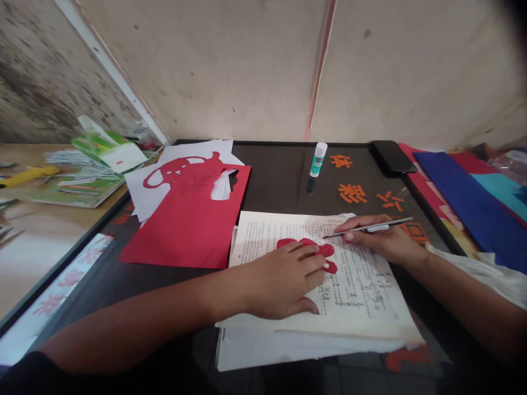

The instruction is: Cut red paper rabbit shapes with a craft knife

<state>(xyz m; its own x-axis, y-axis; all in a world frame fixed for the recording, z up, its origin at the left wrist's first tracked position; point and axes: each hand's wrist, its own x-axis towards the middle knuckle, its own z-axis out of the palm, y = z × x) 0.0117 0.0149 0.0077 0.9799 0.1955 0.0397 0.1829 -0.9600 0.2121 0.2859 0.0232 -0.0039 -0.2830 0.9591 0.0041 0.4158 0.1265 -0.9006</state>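
Note:
My left hand (280, 282) lies flat on a printed paper sheet (362, 296), its fingers resting on a red paper cut-out (327, 250). Most of the cut-out is hidden under those fingers. My right hand (381, 241) sits just to the right, pinching a slim silver pen (368, 228) with its tip pointing left over the sheet. The pen tip is above the page, close to the cut-out. Left of the sheet lies a red paper sheet (177, 230) with a teapot shape (185, 173) cut from it, on white paper.
The dark tabletop (272, 164) holds a glue stick (318, 159), orange paper characters (352, 193) and a black phone (393, 156). Blue and red paper sheets (465, 192) lie to the right. A green-and-white box (109, 151) and scattered papers sit on a wooden surface to the left, with a wall behind.

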